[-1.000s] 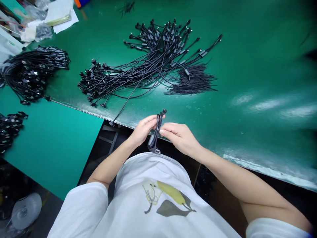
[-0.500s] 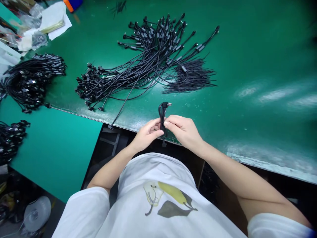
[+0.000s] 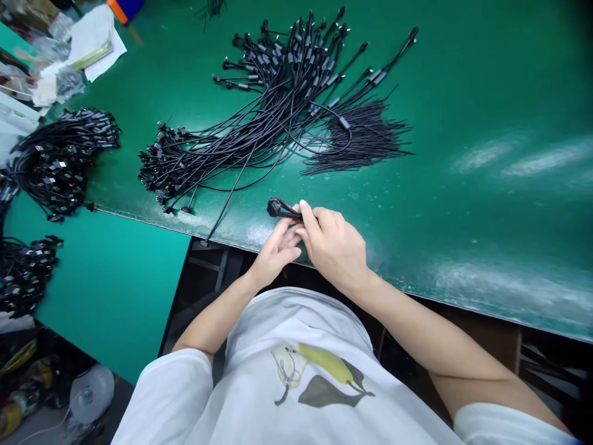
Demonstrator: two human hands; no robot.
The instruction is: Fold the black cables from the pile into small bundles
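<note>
A black cable [image 3: 280, 209], folded into a short bundle with a black plug end, lies nearly level above the front edge of the green table. My right hand [image 3: 334, 247] is closed around the bundle, covering its right part. Just below and to the left, my left hand [image 3: 277, 253] has its thumb apart from its loosely bent fingers. Its upper fingers touch or almost touch the underside of the bundle and meet the right fingertips. Beyond my hands, many loose black cables [image 3: 250, 133] are spread across the table, beside a heap of thin black ties [image 3: 370, 136].
Bundled black cables [image 3: 60, 161] lie at the left, with more connectors [image 3: 28, 272] on a lower green surface [image 3: 115, 278]. Papers [image 3: 95, 40] and clear plastic bags sit at the upper left. A white spool [image 3: 91, 394] stands at the lower left.
The folded cable has turned from upright to nearly level, its plug end now pointing left. My right hand has moved over it, and my left thumb has come off it.
</note>
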